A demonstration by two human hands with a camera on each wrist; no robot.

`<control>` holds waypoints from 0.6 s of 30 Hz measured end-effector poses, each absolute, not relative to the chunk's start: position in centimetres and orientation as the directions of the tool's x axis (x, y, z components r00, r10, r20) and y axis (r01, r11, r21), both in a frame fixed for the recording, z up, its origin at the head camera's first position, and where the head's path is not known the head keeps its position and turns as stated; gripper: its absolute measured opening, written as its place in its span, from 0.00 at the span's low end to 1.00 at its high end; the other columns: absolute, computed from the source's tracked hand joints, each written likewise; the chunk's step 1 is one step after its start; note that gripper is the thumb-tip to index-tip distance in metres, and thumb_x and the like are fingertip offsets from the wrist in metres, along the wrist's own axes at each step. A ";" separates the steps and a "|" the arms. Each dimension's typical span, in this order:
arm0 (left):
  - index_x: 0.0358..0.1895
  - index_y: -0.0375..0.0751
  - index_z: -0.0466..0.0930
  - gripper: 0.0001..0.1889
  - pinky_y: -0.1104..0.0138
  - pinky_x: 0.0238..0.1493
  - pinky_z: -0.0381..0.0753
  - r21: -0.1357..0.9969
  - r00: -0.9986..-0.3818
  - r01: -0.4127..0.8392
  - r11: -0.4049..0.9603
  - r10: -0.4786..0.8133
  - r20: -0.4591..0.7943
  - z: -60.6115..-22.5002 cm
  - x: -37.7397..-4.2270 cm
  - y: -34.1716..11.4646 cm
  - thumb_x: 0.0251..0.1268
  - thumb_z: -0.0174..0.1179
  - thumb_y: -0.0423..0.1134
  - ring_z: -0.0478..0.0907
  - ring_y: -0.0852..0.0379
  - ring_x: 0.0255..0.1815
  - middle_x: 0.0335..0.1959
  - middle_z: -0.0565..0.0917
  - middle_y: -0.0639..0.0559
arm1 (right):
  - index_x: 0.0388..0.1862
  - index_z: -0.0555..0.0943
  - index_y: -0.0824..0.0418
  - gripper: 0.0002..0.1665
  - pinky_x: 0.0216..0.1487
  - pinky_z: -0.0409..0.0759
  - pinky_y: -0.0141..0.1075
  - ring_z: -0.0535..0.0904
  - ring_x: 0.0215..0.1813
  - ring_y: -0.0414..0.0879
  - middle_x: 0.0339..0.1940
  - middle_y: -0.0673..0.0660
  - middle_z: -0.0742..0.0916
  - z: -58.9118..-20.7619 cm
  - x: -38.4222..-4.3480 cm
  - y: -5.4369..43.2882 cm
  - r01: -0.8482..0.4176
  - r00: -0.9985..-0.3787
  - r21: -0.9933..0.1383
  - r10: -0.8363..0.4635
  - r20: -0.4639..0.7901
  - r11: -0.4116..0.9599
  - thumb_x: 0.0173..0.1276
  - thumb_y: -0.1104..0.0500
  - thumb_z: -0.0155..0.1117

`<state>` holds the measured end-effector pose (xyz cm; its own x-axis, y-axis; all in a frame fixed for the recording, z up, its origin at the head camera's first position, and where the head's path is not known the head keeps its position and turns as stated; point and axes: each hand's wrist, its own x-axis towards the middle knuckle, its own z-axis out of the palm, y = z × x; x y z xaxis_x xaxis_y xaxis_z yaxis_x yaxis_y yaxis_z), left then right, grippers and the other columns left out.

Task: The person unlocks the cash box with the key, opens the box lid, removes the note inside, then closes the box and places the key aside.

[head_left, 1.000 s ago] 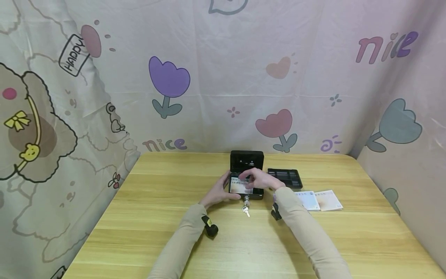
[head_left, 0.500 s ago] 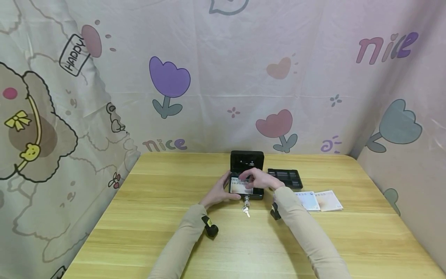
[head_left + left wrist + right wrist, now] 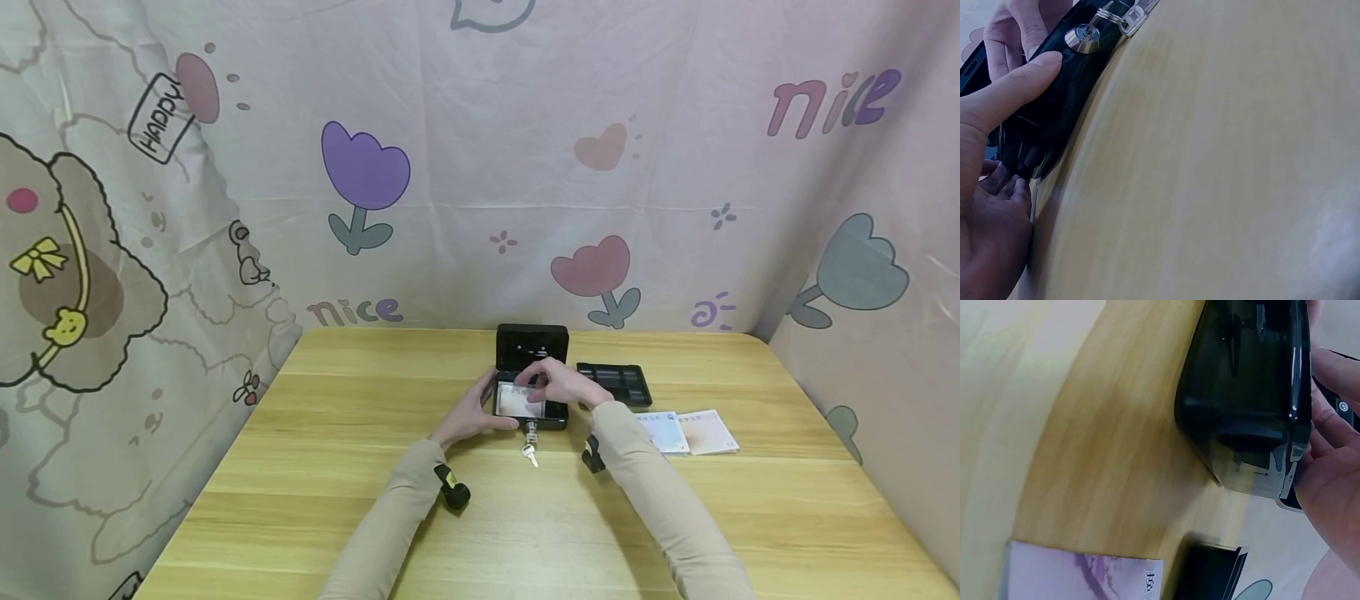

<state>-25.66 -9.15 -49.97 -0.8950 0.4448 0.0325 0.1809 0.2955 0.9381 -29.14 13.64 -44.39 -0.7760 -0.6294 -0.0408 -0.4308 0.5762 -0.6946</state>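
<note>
An open black cash box stands with its lid raised at the back of the table. My left hand grips its near left corner, thumb along the front wall beside the silver lock, fingers around the side. Pale printed paper notes lie in the left part of the box. My right hand reaches in from the right, its bent thumb and forefinger holding the notes. The right wrist view hides those fingertips behind the box wall. Keys hang from the lock on a ring.
A black compartment tray sits to the right of the box. Nearer me are a bluish printed note and a pale orange one, the bluish one partly behind the right sleeve. A patterned curtain closes off the back and sides.
The print on the notes in the box has gone from two rows to one, and they look paler. My right hand has risen very slightly; the left hand stays put.
</note>
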 end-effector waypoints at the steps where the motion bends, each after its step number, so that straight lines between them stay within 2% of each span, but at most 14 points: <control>1: 0.82 0.36 0.39 0.62 0.53 0.85 0.51 0.937 -0.896 0.182 0.298 0.444 0.032 -50.0 -25.6 -9.1 0.51 0.78 0.41 0.47 0.41 0.84 0.84 0.44 0.39 | 0.56 0.84 0.63 0.19 0.32 0.77 0.29 0.75 0.30 0.40 0.53 0.62 0.87 -44.4 -29.2 13.6 -0.430 -0.778 -0.694 -0.627 -0.039 0.577 0.65 0.67 0.70; 7: 0.82 0.36 0.39 0.63 0.52 0.84 0.51 0.934 -0.896 0.190 0.301 0.442 0.040 -50.1 -25.8 -9.1 0.51 0.78 0.42 0.47 0.40 0.84 0.84 0.44 0.38 | 0.54 0.86 0.60 0.18 0.30 0.71 0.28 0.70 0.28 0.41 0.53 0.62 0.86 -44.5 -29.3 13.5 -0.432 -0.782 -0.695 -0.623 -0.029 0.575 0.64 0.67 0.70; 12: 0.82 0.35 0.40 0.62 0.50 0.84 0.51 0.938 -0.893 0.201 0.281 0.447 0.057 -50.1 -25.8 -9.1 0.51 0.78 0.41 0.47 0.39 0.84 0.84 0.45 0.37 | 0.52 0.86 0.59 0.17 0.29 0.65 0.27 0.66 0.27 0.42 0.48 0.60 0.86 -44.6 -29.5 13.5 -0.460 -0.775 -0.681 -0.631 -0.004 0.570 0.64 0.67 0.70; 18: 0.82 0.35 0.40 0.61 0.49 0.84 0.51 0.943 -0.895 0.194 0.270 0.443 0.057 -50.2 -25.9 -9.1 0.52 0.77 0.38 0.47 0.39 0.84 0.84 0.45 0.37 | 0.52 0.86 0.59 0.17 0.32 0.67 0.26 0.68 0.30 0.42 0.42 0.58 0.85 -44.6 -29.6 13.6 -0.481 -0.763 -0.684 -0.647 0.017 0.549 0.65 0.69 0.69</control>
